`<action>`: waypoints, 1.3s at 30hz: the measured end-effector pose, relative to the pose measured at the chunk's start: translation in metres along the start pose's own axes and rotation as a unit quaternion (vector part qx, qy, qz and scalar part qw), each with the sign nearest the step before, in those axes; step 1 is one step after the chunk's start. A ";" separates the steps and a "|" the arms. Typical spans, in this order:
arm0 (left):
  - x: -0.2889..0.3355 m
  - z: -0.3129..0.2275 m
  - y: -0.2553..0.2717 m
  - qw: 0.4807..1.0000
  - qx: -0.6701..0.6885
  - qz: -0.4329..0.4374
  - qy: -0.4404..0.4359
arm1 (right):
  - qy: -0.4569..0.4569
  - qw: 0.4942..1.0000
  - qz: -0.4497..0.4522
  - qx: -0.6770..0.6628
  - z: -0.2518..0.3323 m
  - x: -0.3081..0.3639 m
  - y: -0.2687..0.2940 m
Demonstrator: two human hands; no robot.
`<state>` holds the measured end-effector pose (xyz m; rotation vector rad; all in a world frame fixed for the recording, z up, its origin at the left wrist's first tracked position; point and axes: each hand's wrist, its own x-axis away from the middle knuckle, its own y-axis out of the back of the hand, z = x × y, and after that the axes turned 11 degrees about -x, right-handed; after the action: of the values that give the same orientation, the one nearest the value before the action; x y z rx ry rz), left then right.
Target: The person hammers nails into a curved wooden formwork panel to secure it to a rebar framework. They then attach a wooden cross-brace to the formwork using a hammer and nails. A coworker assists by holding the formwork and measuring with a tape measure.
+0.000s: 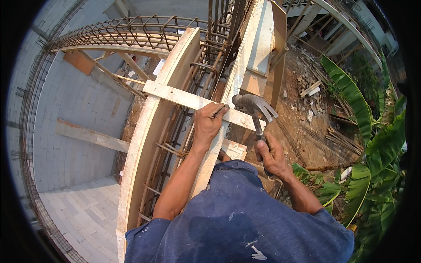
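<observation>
My right hand (272, 155) is wrapped round the handle of a claw hammer (258, 106). The hammer's steel head is just right of my left hand, its round face turned left and its claw pointing right. My left hand (208, 126) is closed in a pinch on top of a pale wooden batten (175, 95); whatever sits between the fingertips is too small to make out. That batten lies across two long formwork boards, the left one (136, 149) curving toward me and the right one (240, 70) running away from me.
Rusty steel bars (164, 136) run between the boards. A rebar cage (118, 33) stretches off to the far left. A grey block wall (83, 162) stands at left. Below right are bare earth with rubble (302, 105) and banana leaves (351, 87).
</observation>
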<state>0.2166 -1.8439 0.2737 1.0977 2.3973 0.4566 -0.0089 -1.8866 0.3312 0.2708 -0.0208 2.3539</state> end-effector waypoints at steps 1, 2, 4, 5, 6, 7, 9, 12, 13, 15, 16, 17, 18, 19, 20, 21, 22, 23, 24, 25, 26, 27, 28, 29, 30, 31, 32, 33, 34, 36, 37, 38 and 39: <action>0.000 0.000 0.000 1.000 -0.003 0.000 0.000 | 0.025 0.999 0.000 0.025 0.004 -0.002 0.000; 0.000 0.001 0.001 1.000 -0.001 0.000 -0.006 | 0.031 0.998 0.003 0.052 0.010 -0.004 0.001; 0.000 0.002 0.001 1.000 0.000 -0.001 -0.013 | 0.051 0.996 0.009 0.070 0.022 -0.009 0.003; 0.000 0.002 0.001 1.000 0.003 0.003 -0.011 | 0.065 0.996 0.013 0.063 0.030 -0.011 0.004; 0.000 0.002 0.001 1.000 0.007 0.008 -0.009 | 0.080 0.995 0.017 0.057 0.037 -0.013 0.005; 0.001 0.002 0.001 1.000 0.009 0.016 -0.005 | 0.096 0.993 0.020 0.063 0.044 -0.014 0.006; 0.001 0.002 0.001 1.000 0.001 0.020 -0.009 | 0.117 0.990 0.023 0.073 0.056 -0.015 0.008; 0.001 0.003 0.001 0.999 -0.007 0.025 -0.020 | 0.150 0.985 0.031 0.076 0.066 -0.012 0.008; 0.001 0.003 0.001 0.999 -0.010 0.022 -0.022 | 0.154 0.985 0.033 0.076 0.066 -0.012 0.008; 0.001 0.005 0.001 1.000 0.000 0.017 -0.025 | 0.139 0.983 0.028 0.116 0.064 -0.013 0.007; 0.000 0.007 0.000 1.000 0.004 0.012 -0.026 | 0.140 0.979 0.030 0.146 0.062 -0.015 0.007; 0.000 0.008 0.000 1.000 -0.001 0.015 -0.027 | 0.120 0.976 0.037 0.179 0.060 -0.017 0.007; -0.001 0.010 0.000 0.999 -0.006 0.018 -0.028 | 0.104 0.968 0.046 0.222 0.057 -0.020 0.006; 0.000 0.012 -0.001 0.999 -0.012 0.024 -0.026 | 0.051 0.958 0.044 0.279 0.056 -0.022 0.006; -0.001 0.014 -0.001 1.000 0.008 0.026 -0.014 | 0.059 0.958 0.043 0.277 0.055 -0.024 0.005; -0.001 0.016 -0.001 0.999 0.028 0.028 0.000 | 0.091 0.969 0.046 0.225 0.056 -0.025 0.006; 0.000 0.017 -0.002 0.998 0.050 0.028 0.015 | 0.090 0.978 0.044 0.186 0.057 -0.026 0.007; 0.001 0.018 -0.003 0.996 0.079 0.028 0.028 | 0.078 0.985 0.039 0.147 0.059 -0.025 0.008; 0.001 0.019 -0.003 0.993 0.108 0.027 0.039 | 0.074 0.987 0.027 0.137 0.062 -0.025 0.011; 0.000 0.019 -0.004 0.989 0.138 0.023 0.047 | 0.073 0.989 0.016 0.129 0.064 -0.023 0.013; 0.000 0.020 -0.005 0.984 0.164 0.024 0.067 | 0.072 0.990 0.009 0.122 0.066 -0.023 0.015; 0.001 0.020 -0.005 0.979 0.179 0.046 0.088 | 0.065 0.992 -0.002 0.105 0.066 -0.022 0.015; 0.000 0.020 -0.006 0.975 0.189 0.045 0.105 | 0.065 0.994 0.000 0.088 0.064 -0.021 0.014; 0.001 0.020 -0.003 0.973 0.198 0.023 0.118 | 0.071 0.995 0.011 0.071 0.061 -0.019 0.012; 0.004 0.018 -0.001 0.977 0.180 -0.008 0.113 | 0.095 0.994 0.031 0.033 0.055 -0.018 0.006; 0.008 0.016 0.001 0.980 0.163 -0.048 0.108 | 0.100 0.994 0.046 0.001 0.047 -0.016 -0.001; 0.016 0.014 0.006 0.975 0.183 -0.064 0.103 | 0.109 0.992 0.054 -0.038 0.039 -0.015 -0.008; 0.026 0.011 0.013 0.975 0.177 -0.068 0.117 | 0.119 0.990 0.043 -0.059 0.030 -0.012 -0.017; 0.035 0.007 0.020 0.971 0.181 -0.100 0.120 | 0.117 0.990 0.051 -0.060 0.023 -0.013 -0.023; 0.063 -0.002 0.041 0.958 0.182 -0.157 0.157 | 0.079 0.993 0.057 -0.072 0.013 -0.012 -0.039; 0.076 -0.007 0.053 0.950 0.175 -0.196 0.171 | 0.048 0.994 0.082 -0.047 0.011 -0.013 -0.047; 0.093 -0.011 0.068 0.943 0.163 -0.231 0.174 | 0.037 0.994 0.096 -0.039 0.009 -0.012 -0.056; 0.110 -0.016 0.083 0.939 0.153 -0.245 0.189 | 0.028 0.993 0.106 -0.036 0.009 -0.013 -0.064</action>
<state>0.1959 -1.7082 0.2969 0.5093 3.0336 0.1264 0.0465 -1.8508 0.3334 0.1730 -0.1129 2.5647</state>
